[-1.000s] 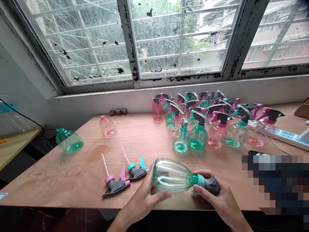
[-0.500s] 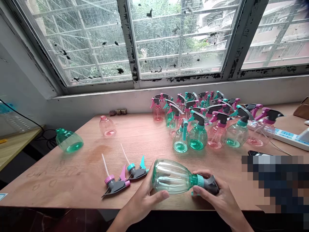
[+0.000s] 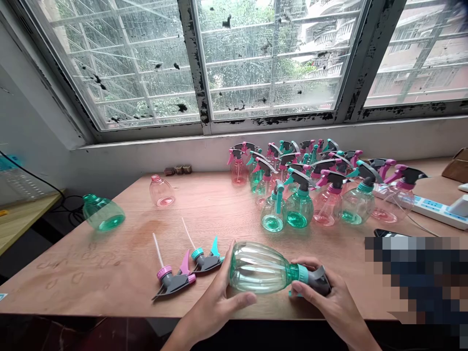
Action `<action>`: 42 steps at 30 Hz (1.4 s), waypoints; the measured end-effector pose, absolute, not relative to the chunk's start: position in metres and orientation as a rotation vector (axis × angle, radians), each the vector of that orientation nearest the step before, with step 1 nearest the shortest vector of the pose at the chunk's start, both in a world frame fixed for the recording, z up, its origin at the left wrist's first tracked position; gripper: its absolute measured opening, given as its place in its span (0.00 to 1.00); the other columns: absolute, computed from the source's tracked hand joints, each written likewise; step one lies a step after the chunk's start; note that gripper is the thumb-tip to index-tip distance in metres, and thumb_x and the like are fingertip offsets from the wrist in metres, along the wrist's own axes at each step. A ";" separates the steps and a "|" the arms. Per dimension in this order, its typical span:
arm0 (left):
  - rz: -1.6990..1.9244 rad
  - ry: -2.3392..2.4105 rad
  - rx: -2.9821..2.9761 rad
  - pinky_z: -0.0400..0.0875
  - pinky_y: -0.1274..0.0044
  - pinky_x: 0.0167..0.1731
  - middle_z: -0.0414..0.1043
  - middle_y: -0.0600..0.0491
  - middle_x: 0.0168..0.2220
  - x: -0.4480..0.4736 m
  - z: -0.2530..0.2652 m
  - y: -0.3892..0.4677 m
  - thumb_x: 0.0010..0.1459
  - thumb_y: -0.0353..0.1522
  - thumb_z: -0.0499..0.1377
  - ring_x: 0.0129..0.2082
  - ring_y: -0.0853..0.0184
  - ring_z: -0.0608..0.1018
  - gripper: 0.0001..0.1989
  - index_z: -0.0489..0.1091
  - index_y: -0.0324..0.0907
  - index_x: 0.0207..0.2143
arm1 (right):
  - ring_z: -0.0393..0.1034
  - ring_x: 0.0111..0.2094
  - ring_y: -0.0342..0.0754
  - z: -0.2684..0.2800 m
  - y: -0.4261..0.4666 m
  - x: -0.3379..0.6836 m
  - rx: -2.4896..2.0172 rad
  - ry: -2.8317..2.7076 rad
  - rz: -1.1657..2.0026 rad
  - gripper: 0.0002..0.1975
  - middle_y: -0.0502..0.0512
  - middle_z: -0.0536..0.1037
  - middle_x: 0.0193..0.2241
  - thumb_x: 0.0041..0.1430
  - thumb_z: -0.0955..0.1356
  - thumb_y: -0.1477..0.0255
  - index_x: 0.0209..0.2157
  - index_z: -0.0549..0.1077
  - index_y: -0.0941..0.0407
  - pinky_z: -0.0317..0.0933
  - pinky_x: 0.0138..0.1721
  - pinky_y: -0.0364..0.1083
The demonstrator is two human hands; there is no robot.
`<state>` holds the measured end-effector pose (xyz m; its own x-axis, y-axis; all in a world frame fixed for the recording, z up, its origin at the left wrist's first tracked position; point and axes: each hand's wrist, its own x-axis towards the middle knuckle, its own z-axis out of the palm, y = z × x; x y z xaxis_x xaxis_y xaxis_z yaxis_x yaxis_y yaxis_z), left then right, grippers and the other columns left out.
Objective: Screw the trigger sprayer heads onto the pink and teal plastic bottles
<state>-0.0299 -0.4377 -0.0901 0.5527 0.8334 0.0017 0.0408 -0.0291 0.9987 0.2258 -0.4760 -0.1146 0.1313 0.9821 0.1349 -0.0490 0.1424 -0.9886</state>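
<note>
**One bottle [image 3: 259, 268] in hand, two more bare**

The left hand [image 3: 215, 301] grips the bottle around its base, thumb on the near side; the right hand [image 3: 335, 298] is closed around its spray head [image 3: 319, 281]. The bottle lies on its side between them, over the near part of the table [image 3: 127, 273]. The head's teal collar sits on the neck; how tight it is, I cannot tell.

Just left of the left hand lie a loose teal head [image 3: 208, 263] and a pink head [image 3: 175, 283]. Farther off, on the table's left, the pink bottle [image 3: 162, 193] and green bottle [image 3: 104, 214] have no heads. At the right rear, the clustered sprayers [image 3: 299, 209] have theirs on, near a power strip [image 3: 433, 207].

By my judgement, most are done; the held one looks nearly so, leaving two bottles and two heads unjoined.
</note>
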 end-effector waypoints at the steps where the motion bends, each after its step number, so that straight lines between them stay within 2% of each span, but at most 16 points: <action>1: 0.750 0.791 1.478 0.43 0.60 0.69 0.35 0.51 0.73 -0.030 -0.090 -0.438 0.60 0.38 0.65 0.71 0.51 0.44 0.48 0.34 0.54 0.70 | 0.76 0.24 0.48 -0.114 -0.476 0.226 -1.122 -1.132 1.044 0.13 0.47 0.80 0.23 0.52 0.76 0.65 0.39 0.78 0.53 0.71 0.27 0.43; 5: 0.724 0.784 1.531 0.45 0.59 0.68 0.48 0.49 0.71 -0.029 -0.087 -0.438 0.60 0.35 0.66 0.70 0.53 0.54 0.52 0.27 0.57 0.69 | 0.77 0.24 0.49 -0.114 -0.476 0.226 -1.105 -1.099 1.057 0.13 0.47 0.79 0.23 0.53 0.76 0.65 0.40 0.78 0.53 0.72 0.27 0.44; 8: 0.732 0.801 1.565 0.41 0.57 0.69 0.43 0.51 0.72 -0.029 -0.086 -0.439 0.61 0.35 0.64 0.70 0.53 0.53 0.53 0.23 0.60 0.68 | 0.76 0.24 0.49 -0.114 -0.476 0.225 -1.106 -1.095 1.034 0.13 0.48 0.79 0.23 0.53 0.76 0.64 0.39 0.78 0.53 0.71 0.26 0.44; 11: 0.748 0.822 1.533 0.37 0.57 0.69 0.37 0.52 0.73 -0.028 -0.086 -0.439 0.58 0.35 0.67 0.71 0.53 0.48 0.56 0.25 0.59 0.69 | 0.76 0.23 0.50 -0.114 -0.476 0.224 -1.120 -1.089 1.007 0.14 0.48 0.79 0.22 0.51 0.76 0.62 0.38 0.79 0.53 0.71 0.25 0.44; 13: 0.762 0.787 1.471 0.38 0.58 0.69 0.36 0.52 0.73 -0.028 -0.087 -0.438 0.56 0.38 0.68 0.71 0.52 0.46 0.56 0.27 0.57 0.69 | 0.76 0.23 0.50 -0.114 -0.476 0.223 -1.127 -1.093 1.006 0.14 0.48 0.79 0.22 0.51 0.76 0.62 0.38 0.79 0.54 0.72 0.26 0.45; 16: 0.769 0.690 1.398 0.45 0.61 0.69 0.41 0.51 0.73 -0.028 -0.087 -0.438 0.61 0.39 0.65 0.70 0.54 0.51 0.48 0.34 0.55 0.70 | 0.76 0.24 0.50 -0.116 -0.475 0.225 -1.119 -1.125 1.044 0.15 0.48 0.80 0.22 0.52 0.76 0.63 0.40 0.78 0.54 0.71 0.27 0.44; 18: 0.766 0.694 1.426 0.44 0.62 0.69 0.44 0.53 0.72 -0.027 -0.087 -0.438 0.60 0.36 0.65 0.70 0.55 0.52 0.46 0.37 0.57 0.70 | 0.76 0.24 0.49 -0.117 -0.475 0.227 -1.105 -1.142 1.075 0.14 0.47 0.80 0.22 0.53 0.76 0.64 0.41 0.78 0.54 0.70 0.27 0.44; 21: 0.789 0.728 1.496 0.40 0.62 0.69 0.43 0.55 0.72 -0.027 -0.087 -0.438 0.61 0.34 0.65 0.70 0.56 0.52 0.47 0.34 0.62 0.69 | 0.76 0.24 0.49 -0.119 -0.475 0.229 -1.101 -1.158 1.105 0.14 0.47 0.80 0.21 0.55 0.75 0.64 0.41 0.78 0.54 0.68 0.28 0.44; 23: 0.787 0.728 1.515 0.40 0.60 0.69 0.44 0.55 0.72 -0.027 -0.087 -0.439 0.63 0.35 0.62 0.69 0.56 0.55 0.46 0.30 0.64 0.69 | 0.75 0.24 0.49 -0.119 -0.474 0.230 -1.110 -1.185 1.115 0.13 0.48 0.80 0.22 0.55 0.75 0.64 0.39 0.79 0.55 0.67 0.28 0.44; 28: 0.801 0.735 1.490 0.38 0.60 0.69 0.35 0.53 0.74 -0.029 -0.089 -0.439 0.57 0.40 0.68 0.71 0.52 0.45 0.55 0.28 0.59 0.69 | 0.74 0.25 0.50 -0.115 -0.474 0.228 -1.120 -1.237 1.123 0.12 0.49 0.80 0.21 0.55 0.75 0.62 0.37 0.80 0.55 0.67 0.28 0.45; 30: 0.801 0.734 1.477 0.39 0.59 0.69 0.34 0.53 0.74 -0.031 -0.089 -0.438 0.58 0.42 0.66 0.72 0.51 0.42 0.51 0.31 0.58 0.70 | 0.75 0.24 0.50 -0.114 -0.474 0.228 -1.126 -1.226 1.122 0.12 0.49 0.80 0.21 0.54 0.75 0.62 0.36 0.81 0.56 0.67 0.28 0.46; 32: 0.783 0.758 1.520 0.38 0.60 0.69 0.33 0.54 0.74 -0.032 -0.090 -0.438 0.58 0.39 0.67 0.72 0.52 0.42 0.50 0.34 0.58 0.70 | 0.75 0.24 0.50 -0.115 -0.473 0.229 -1.121 -1.209 1.124 0.12 0.50 0.80 0.21 0.55 0.75 0.62 0.35 0.81 0.56 0.67 0.29 0.46; 37: 0.783 0.814 1.608 0.34 0.59 0.69 0.31 0.57 0.74 -0.031 -0.092 -0.436 0.61 0.35 0.64 0.72 0.55 0.42 0.48 0.31 0.62 0.69 | 0.75 0.24 0.50 -0.115 -0.472 0.228 -1.069 -1.177 1.143 0.12 0.52 0.81 0.21 0.57 0.73 0.62 0.30 0.80 0.56 0.70 0.29 0.45; 42: 0.754 0.804 1.574 0.37 0.59 0.69 0.31 0.55 0.74 -0.031 -0.088 -0.436 0.58 0.44 0.65 0.72 0.52 0.39 0.48 0.35 0.55 0.70 | 0.75 0.24 0.49 -0.115 -0.472 0.226 -1.078 -1.164 1.118 0.11 0.51 0.81 0.21 0.56 0.74 0.63 0.33 0.80 0.56 0.69 0.28 0.44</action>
